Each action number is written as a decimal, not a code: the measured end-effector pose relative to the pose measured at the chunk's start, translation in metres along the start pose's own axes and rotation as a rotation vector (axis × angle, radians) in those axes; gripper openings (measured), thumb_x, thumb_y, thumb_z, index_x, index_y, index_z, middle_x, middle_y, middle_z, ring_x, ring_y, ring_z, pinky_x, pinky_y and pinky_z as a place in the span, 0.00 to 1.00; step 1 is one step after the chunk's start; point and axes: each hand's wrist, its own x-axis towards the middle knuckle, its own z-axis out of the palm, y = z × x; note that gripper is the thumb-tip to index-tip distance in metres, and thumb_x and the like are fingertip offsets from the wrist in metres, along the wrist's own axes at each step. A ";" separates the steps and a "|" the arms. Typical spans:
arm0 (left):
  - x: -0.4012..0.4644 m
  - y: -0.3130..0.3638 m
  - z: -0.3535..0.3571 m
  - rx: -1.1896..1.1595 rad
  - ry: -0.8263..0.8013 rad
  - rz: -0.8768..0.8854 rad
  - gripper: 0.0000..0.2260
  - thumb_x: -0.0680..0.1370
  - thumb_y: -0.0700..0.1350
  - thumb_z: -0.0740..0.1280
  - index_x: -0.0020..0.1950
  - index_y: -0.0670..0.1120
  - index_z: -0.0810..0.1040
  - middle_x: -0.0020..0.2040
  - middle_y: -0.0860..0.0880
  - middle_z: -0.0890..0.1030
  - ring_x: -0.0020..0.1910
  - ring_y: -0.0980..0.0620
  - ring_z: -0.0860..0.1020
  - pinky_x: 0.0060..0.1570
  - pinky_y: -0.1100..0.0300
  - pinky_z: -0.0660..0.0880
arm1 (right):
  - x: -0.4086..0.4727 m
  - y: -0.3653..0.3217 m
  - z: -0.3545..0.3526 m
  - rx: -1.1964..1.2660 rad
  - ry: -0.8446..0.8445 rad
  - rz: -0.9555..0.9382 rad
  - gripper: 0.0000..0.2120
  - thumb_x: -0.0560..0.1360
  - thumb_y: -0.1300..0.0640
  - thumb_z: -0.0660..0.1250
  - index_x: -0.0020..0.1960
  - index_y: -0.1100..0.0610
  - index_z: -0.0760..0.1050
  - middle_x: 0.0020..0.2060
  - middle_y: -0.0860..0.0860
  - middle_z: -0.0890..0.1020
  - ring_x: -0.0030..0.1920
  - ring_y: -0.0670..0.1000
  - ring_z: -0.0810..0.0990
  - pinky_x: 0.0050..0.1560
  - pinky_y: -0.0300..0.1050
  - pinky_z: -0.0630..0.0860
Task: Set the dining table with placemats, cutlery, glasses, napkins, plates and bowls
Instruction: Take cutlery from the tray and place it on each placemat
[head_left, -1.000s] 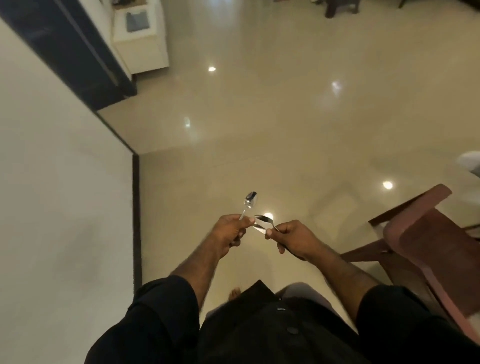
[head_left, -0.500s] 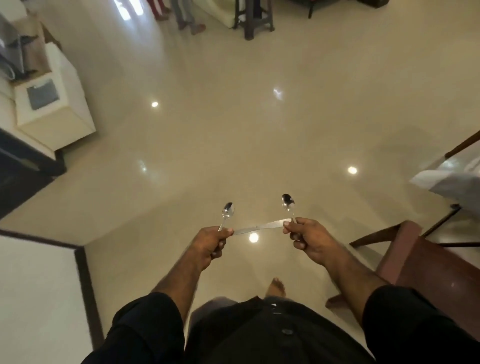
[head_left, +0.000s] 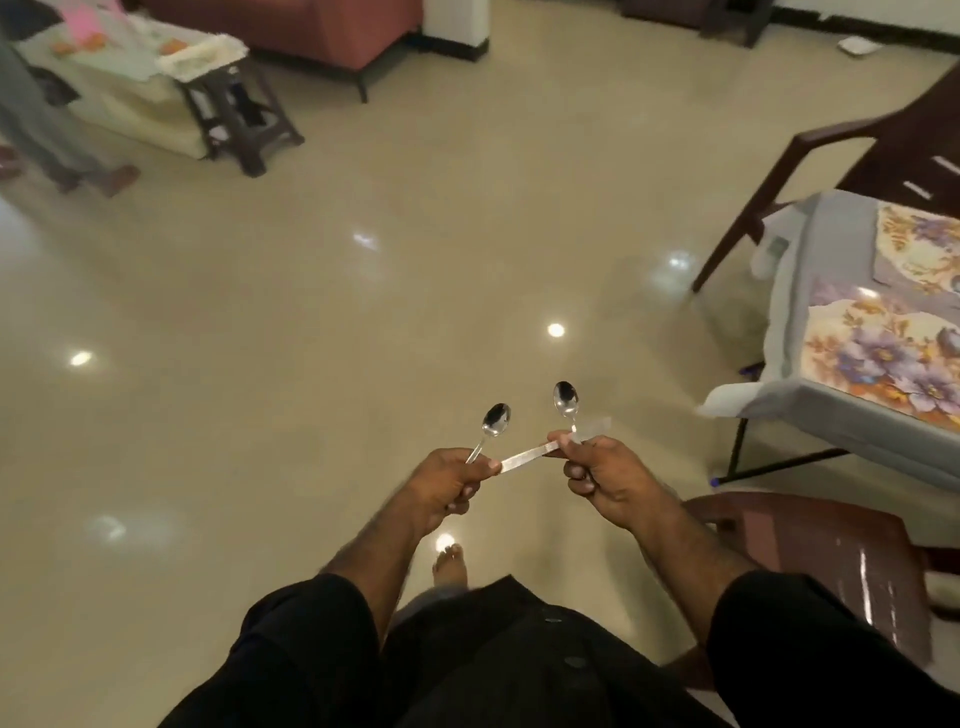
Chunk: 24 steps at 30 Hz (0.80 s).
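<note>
Left of the dining table with the grey cloth (head_left: 810, 410), your left hand (head_left: 441, 486) pinches the thin handle of a small shiny steel spoon (head_left: 492, 423), bowl up, probably to keep the pieces apart for separate places. Nearer the table, your right hand (head_left: 605, 480) grips a second steel spoon (head_left: 566, 401) upright and a flat steel strip, perhaps a knife (head_left: 524, 457), which reaches across to the left thumb. Both forearms are held forward over the floor, and the floral placemats (head_left: 883, 358) already lie on the table.

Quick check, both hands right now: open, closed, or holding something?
Left hand: closed, gripping a spoon by its handle.
Right hand: closed, gripping a second spoon and a flat metal piece, possibly a knife.
</note>
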 end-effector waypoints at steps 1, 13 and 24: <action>0.019 0.021 -0.001 0.054 -0.044 -0.010 0.12 0.78 0.46 0.77 0.53 0.37 0.85 0.31 0.49 0.69 0.28 0.55 0.64 0.26 0.62 0.61 | 0.009 -0.011 -0.002 0.004 0.055 -0.017 0.13 0.83 0.58 0.69 0.59 0.67 0.79 0.53 0.62 0.86 0.31 0.46 0.67 0.26 0.37 0.60; 0.241 0.201 0.079 0.329 -0.155 -0.021 0.11 0.79 0.47 0.76 0.52 0.39 0.86 0.31 0.49 0.67 0.29 0.54 0.63 0.25 0.62 0.57 | 0.080 -0.114 -0.117 -0.308 0.520 -0.207 0.18 0.82 0.45 0.68 0.45 0.58 0.85 0.35 0.57 0.85 0.31 0.46 0.76 0.32 0.36 0.72; 0.388 0.329 0.288 0.538 -0.325 0.018 0.10 0.75 0.46 0.80 0.48 0.41 0.85 0.31 0.51 0.67 0.28 0.54 0.63 0.28 0.61 0.57 | 0.157 -0.241 -0.256 -0.435 0.605 -0.166 0.27 0.70 0.43 0.81 0.32 0.63 0.73 0.24 0.50 0.77 0.26 0.46 0.73 0.29 0.40 0.69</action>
